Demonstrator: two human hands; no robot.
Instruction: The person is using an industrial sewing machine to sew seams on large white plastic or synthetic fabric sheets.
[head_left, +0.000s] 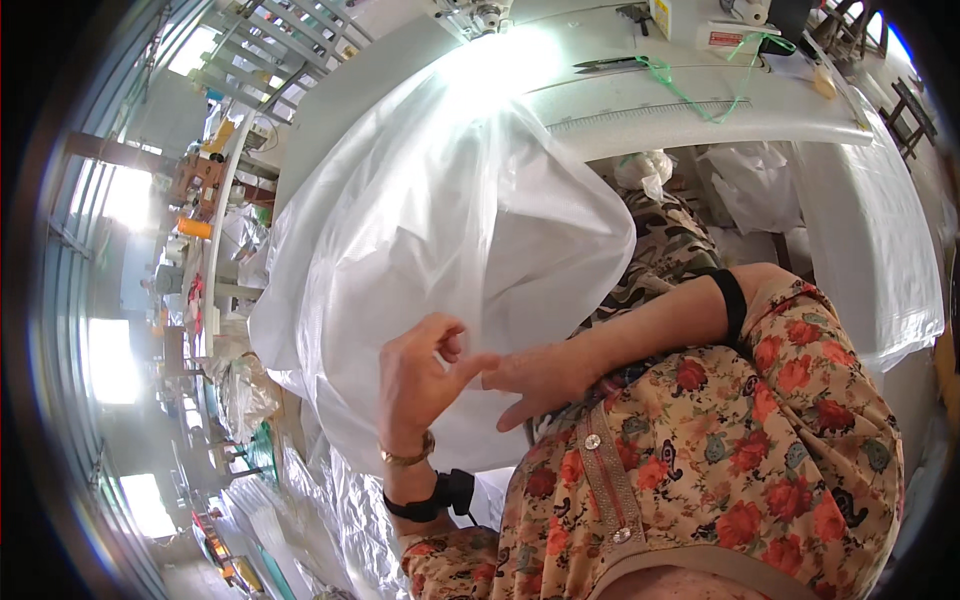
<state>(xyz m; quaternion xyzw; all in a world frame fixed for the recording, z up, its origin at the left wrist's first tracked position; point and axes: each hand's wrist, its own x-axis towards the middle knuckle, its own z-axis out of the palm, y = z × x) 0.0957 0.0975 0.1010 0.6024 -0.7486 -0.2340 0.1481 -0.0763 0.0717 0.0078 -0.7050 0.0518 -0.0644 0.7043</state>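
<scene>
A large white translucent sheet (400, 250), plastic-like and creased, hangs in folds from a sewing machine head (488, 18) under a bright lamp. It spreads down over the table's front edge toward my lap. In front of its lower part, my left hand (420, 375) is raised with its fingers curled in and one digit pointing at my right hand. Whatever those fingers may hold is too small to make out. My right hand (545, 375) comes in from the right, its fingers stretched out and its thumb spread downward. The fingertips of both hands meet or overlap; no sheet edge shows between them.
On the white worktable (400, 60) lie a ruler (650, 115), dark pointed scissors or snips (608, 65) and a green cord (690, 105). Wrapped white bundles (750, 185) sit beneath it at right. Shelves with an orange thread spool (195, 228) stand at left.
</scene>
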